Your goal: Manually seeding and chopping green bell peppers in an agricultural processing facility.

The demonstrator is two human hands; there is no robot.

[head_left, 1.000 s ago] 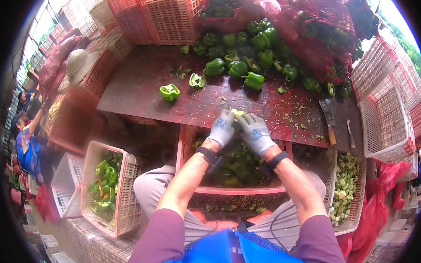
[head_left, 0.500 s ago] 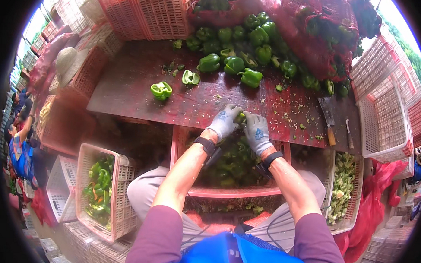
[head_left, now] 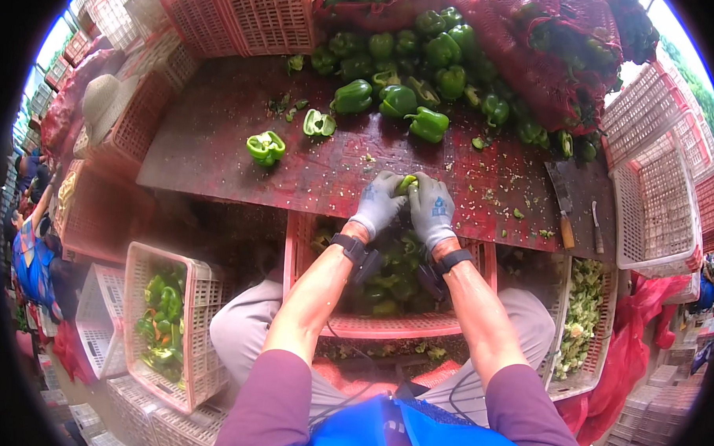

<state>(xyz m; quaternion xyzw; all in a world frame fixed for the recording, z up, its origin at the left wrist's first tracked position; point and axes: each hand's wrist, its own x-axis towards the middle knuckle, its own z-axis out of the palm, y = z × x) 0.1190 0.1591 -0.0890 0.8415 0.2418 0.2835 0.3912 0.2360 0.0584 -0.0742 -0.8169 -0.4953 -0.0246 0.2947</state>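
My left hand (head_left: 379, 202) and my right hand (head_left: 431, 207), both in grey-white gloves, meet at the table's near edge. Between their fingertips they grip a small piece of green bell pepper (head_left: 406, 185), partly hidden by the fingers. Directly beneath them, a pink crate (head_left: 393, 326) holds green pepper pieces. Beyond my hands lie an open-cut bell pepper (head_left: 265, 148) and a pepper half (head_left: 319, 123) with its pale inside showing. Several whole green bell peppers (head_left: 427, 125) lie farther back.
A cleaver (head_left: 559, 191) and a small knife (head_left: 597, 223) lie on the red-stained table (head_left: 210, 155) at right. Red mesh sacks (head_left: 528, 48) of peppers stand behind. A crate of peppers (head_left: 196, 327) is at my left, a crate of pale cores (head_left: 577, 325) at my right.
Both hands still grip the pepper piece, which has turned and shows more of its light green side. The fingers have shifted around it, and the whole view has moved slightly.
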